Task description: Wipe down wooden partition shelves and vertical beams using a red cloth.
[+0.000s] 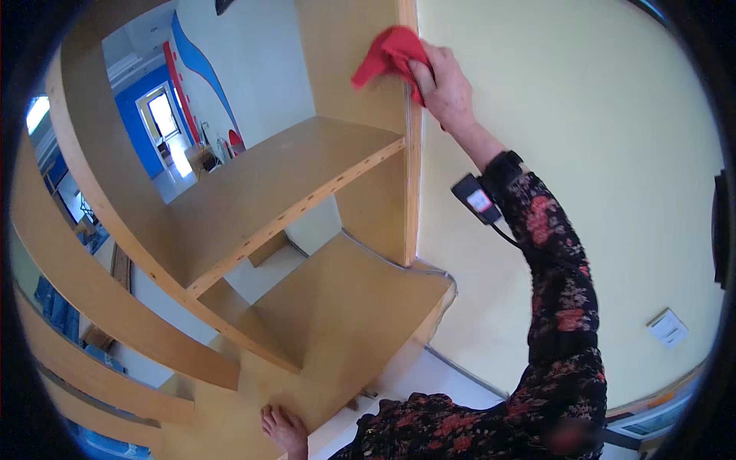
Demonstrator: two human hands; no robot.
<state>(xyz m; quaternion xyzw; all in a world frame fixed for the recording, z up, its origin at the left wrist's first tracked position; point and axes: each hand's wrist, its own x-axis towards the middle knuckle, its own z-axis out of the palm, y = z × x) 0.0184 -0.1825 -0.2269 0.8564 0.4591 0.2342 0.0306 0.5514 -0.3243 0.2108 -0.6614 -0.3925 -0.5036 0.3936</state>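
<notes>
My right hand (448,86) grips a red cloth (394,52) between thumb and fingers. Part of the cloth lies over the front edge of the wooden upright (411,190) that meets the wall, above the middle shelf (287,167). The loose end of the cloth is blurred. At the bottom, my left hand (284,430) rests with its fingers on the wide lower wooden board (339,310), holding nothing. Its wrist is partly cut off by the picture's lower edge.
A pale wall (552,103) with a white switch plate (667,328) stands on the right. Curved wooden uprights (115,218) stand at the left. A grey cable (451,282) runs along the lower board's corner. A black device (477,198) with a cord is strapped to my right wrist.
</notes>
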